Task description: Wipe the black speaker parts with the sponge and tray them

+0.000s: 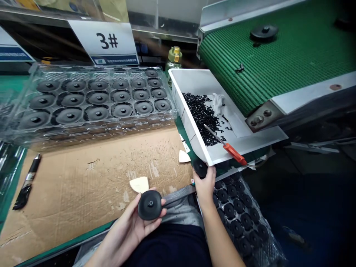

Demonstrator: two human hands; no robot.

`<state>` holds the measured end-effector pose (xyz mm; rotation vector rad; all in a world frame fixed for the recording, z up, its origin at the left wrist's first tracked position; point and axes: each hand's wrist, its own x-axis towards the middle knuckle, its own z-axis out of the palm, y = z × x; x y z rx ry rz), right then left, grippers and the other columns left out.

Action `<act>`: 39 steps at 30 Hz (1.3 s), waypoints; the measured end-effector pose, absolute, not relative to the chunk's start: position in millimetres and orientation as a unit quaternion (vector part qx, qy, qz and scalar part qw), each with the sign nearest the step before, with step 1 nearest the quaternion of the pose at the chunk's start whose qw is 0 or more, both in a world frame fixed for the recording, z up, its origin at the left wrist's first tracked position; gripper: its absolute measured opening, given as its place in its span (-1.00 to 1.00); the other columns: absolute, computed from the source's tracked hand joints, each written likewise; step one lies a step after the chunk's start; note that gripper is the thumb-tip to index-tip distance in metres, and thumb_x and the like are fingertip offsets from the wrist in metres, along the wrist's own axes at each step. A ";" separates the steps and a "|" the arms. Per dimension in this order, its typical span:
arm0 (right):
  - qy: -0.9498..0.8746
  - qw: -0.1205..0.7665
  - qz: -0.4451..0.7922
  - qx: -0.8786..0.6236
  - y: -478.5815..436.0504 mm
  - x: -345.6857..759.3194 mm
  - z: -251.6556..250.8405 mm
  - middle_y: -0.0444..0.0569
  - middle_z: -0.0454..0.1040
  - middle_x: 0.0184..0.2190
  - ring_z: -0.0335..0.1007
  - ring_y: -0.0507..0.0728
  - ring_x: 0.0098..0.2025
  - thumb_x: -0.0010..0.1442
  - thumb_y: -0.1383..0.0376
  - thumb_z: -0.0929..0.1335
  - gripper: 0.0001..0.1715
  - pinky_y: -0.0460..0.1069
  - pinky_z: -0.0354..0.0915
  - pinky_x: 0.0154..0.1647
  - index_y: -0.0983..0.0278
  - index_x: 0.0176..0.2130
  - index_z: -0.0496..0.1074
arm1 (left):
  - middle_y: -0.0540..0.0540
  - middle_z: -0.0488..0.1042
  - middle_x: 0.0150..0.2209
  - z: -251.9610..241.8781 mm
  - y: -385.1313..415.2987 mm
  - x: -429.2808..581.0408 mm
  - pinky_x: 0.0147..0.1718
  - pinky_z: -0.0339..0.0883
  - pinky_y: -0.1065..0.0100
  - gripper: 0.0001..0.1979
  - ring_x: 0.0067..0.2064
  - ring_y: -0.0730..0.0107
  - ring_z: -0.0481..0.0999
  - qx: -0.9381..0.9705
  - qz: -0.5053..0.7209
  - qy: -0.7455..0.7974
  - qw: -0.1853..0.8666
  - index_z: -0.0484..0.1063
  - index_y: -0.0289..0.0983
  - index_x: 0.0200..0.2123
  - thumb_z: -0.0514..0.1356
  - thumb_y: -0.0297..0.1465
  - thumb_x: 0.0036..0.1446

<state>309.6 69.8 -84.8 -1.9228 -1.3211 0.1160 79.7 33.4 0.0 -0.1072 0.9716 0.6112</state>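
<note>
A round black disc [150,205] with a small raised centre rests in my left hand [139,222], fingers curled round its edge, over the near edge of the cardboard. My right hand [205,185] holds a second black disc [200,168] beside the near corner of the white tray [191,129]. Inside that tray lie several small black parts [201,115] and a screwdriver with an orange handle [234,154]. Clear plastic trays [108,120] at the back left carry rows of similar discs. Another tray of discs [239,211] sits low, right of my right forearm.
A green conveyor belt [292,48] at the upper right bears a disc [264,32] and a small black part [240,68]. Two pale wedge-shaped pieces [139,184] and a black marker [27,181] lie on the cardboard [91,178]. A green bottle [174,57] stands behind the white tray.
</note>
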 end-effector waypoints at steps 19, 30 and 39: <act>-0.842 0.209 0.309 -0.390 15.5 219.0 -17.4 0.17 0.06 0.21 -0.10 0.30 0.25 -0.01 0.10 0.38 -0.06 0.31 -0.12 0.23 0.34 0.21 -0.06 | -0.19 0.54 -0.15 -9.3 20.9 80.6 -0.03 0.33 0.21 -0.55 -0.03 0.16 0.47 -0.127 0.350 0.506 0.778 0.25 -0.40 0.07 0.13 -0.34 0.12; -0.798 0.266 0.341 -0.419 15.4 218.5 -12.6 0.06 0.08 0.19 -0.03 0.21 0.23 -0.01 0.32 0.31 -0.34 0.15 0.05 0.21 0.26 0.11 0.16 | -0.18 0.49 -0.07 -15.8 17.0 73.5 0.04 0.26 0.15 -0.57 0.02 0.16 0.42 -0.109 0.374 0.446 0.806 0.27 -0.33 0.06 0.10 -0.29 0.14; -0.818 0.225 0.332 -0.411 9.8 232.3 -13.3 0.14 0.01 0.24 -0.10 0.25 0.26 0.12 0.05 0.31 -0.08 0.19 -0.01 0.23 0.34 0.27 -0.16 | -0.15 0.55 -0.24 -7.9 17.3 70.3 -0.16 0.39 0.15 -0.30 -0.21 0.21 0.55 -0.096 0.339 0.482 0.802 0.04 -0.22 0.20 0.20 -0.61 0.01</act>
